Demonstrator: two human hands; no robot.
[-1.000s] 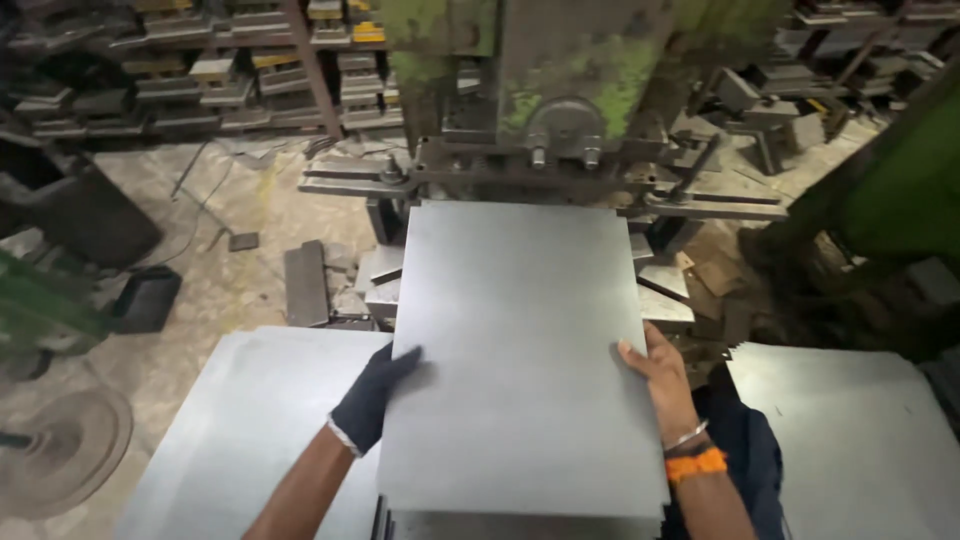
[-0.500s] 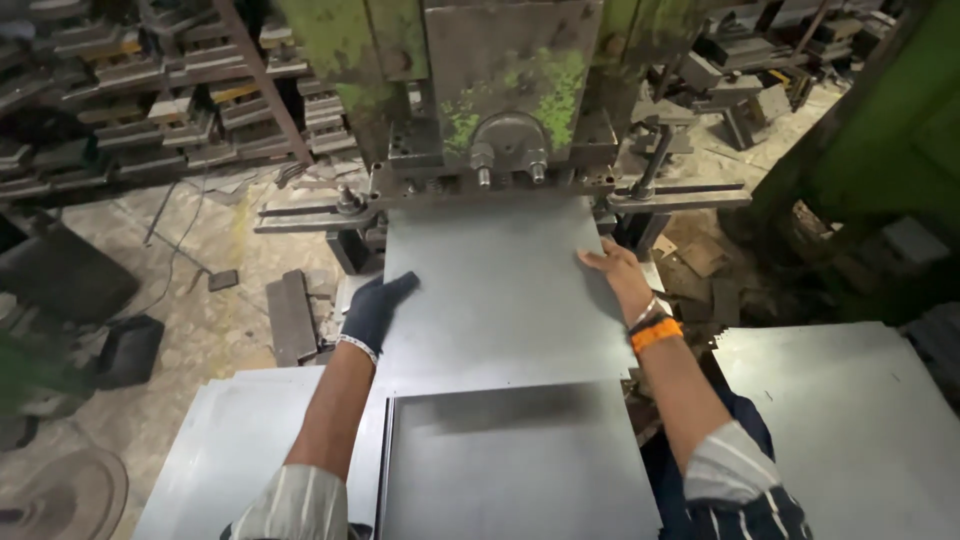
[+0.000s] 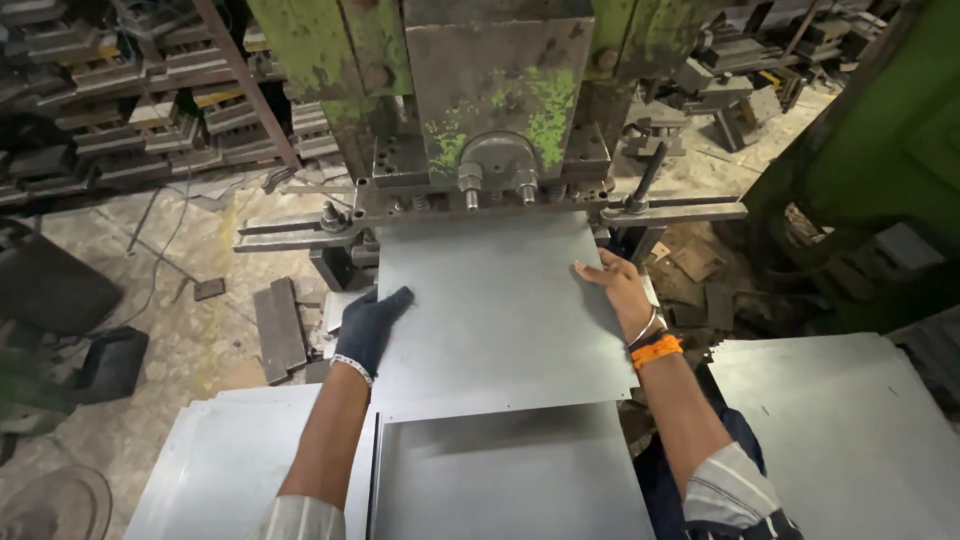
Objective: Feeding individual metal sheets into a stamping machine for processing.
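Note:
A flat grey metal sheet (image 3: 495, 310) lies with its far edge under the green press (image 3: 490, 90). My left hand (image 3: 368, 327), in a dark glove, grips the sheet's left edge. My right hand (image 3: 617, 288), bare with an orange band at the wrist, presses on the sheet's right edge. Below the sheet, nearer to me, sits a stack of similar sheets (image 3: 510, 480).
Piles of grey sheets lie at lower left (image 3: 230, 460) and at right (image 3: 850, 420). Metal bars and dies fill the shelves (image 3: 130, 110) at upper left. Scrap plates (image 3: 278, 325) lie on the dirty floor. A green machine body (image 3: 890, 150) stands at right.
Both hands have pushed the sheet away from me, so its far edge now sits under the press. The stack beneath is now uncovered.

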